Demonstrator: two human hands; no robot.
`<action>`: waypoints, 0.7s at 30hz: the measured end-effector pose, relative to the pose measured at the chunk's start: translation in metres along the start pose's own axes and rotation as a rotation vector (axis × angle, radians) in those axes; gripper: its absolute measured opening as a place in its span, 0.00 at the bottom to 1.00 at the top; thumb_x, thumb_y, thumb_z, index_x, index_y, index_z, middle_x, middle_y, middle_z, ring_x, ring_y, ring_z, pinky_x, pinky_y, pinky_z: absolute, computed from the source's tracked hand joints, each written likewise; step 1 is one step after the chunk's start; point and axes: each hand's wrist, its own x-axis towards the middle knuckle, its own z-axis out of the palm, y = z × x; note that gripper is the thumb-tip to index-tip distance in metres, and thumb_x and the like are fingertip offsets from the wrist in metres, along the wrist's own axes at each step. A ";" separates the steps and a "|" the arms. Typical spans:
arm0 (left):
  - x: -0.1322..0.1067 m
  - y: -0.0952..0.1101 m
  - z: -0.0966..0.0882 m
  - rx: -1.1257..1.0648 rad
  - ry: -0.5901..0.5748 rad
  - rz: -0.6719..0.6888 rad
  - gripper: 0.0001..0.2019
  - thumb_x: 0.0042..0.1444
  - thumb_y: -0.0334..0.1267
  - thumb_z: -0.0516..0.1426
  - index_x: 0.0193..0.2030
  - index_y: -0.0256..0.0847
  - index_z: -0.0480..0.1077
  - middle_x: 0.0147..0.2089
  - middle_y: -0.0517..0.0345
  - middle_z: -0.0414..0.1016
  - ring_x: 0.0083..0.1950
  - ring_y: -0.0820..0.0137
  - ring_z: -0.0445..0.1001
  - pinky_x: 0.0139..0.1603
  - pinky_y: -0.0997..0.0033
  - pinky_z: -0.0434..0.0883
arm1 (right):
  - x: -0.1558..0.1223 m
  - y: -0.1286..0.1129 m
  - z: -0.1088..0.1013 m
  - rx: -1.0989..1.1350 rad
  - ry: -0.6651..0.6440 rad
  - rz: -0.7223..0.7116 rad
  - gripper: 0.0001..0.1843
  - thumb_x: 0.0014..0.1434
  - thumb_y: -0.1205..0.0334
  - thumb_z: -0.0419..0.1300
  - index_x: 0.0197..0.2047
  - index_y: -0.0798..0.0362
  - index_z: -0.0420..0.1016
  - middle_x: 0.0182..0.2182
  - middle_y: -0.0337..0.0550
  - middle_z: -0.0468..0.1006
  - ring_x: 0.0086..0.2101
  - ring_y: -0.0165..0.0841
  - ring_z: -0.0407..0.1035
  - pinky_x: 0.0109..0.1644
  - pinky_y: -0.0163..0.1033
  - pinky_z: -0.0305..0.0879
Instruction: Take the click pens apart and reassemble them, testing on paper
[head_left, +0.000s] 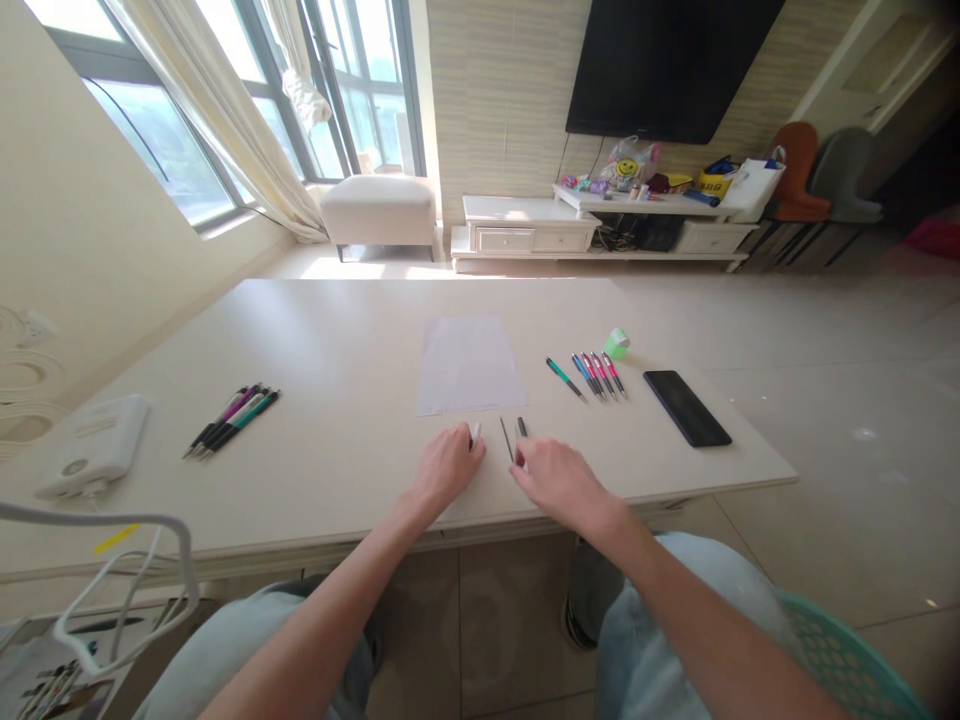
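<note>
My left hand (448, 466) rests on the table near its front edge, fingers curled round a small white pen part (475, 433) that pokes out past the fingertips. My right hand (556, 480) lies close beside it, fingers bent down onto the table at a thin dark refill (506, 438) and a short dark pen piece (521, 427). Which of these it grips is hidden. A white sheet of paper (469, 364) lies just beyond both hands.
Several pens (592, 375) lie in a row to the right, with a green tape roll (617, 343) and a black phone (686, 407). Another pen bunch (232, 420) lies left, near a white device (94, 447). The table's front edge (480, 525) is just below my hands.
</note>
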 end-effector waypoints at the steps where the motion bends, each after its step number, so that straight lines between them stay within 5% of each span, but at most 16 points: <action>1: -0.002 0.001 -0.002 -0.043 0.009 0.005 0.12 0.58 0.44 0.49 0.30 0.40 0.68 0.28 0.49 0.74 0.32 0.62 0.73 0.32 0.69 0.60 | 0.006 0.003 0.000 0.005 0.025 0.063 0.17 0.61 0.52 0.51 0.41 0.56 0.73 0.35 0.54 0.78 0.37 0.38 0.74 0.41 0.38 0.63; 13: -0.032 0.008 -0.023 -0.764 0.262 0.023 0.09 0.57 0.46 0.52 0.36 0.43 0.64 0.35 0.56 0.74 0.37 0.68 0.71 0.40 0.71 0.64 | 0.040 -0.008 0.021 0.011 0.023 0.170 0.13 0.58 0.58 0.58 0.41 0.58 0.73 0.38 0.57 0.78 0.39 0.39 0.74 0.39 0.37 0.65; 21: -0.041 0.004 -0.026 -0.808 0.274 0.038 0.06 0.59 0.42 0.50 0.38 0.43 0.62 0.34 0.58 0.73 0.38 0.70 0.73 0.41 0.71 0.65 | 0.045 -0.008 0.028 0.053 0.012 0.098 0.10 0.54 0.66 0.54 0.33 0.60 0.76 0.34 0.57 0.79 0.36 0.38 0.74 0.36 0.35 0.63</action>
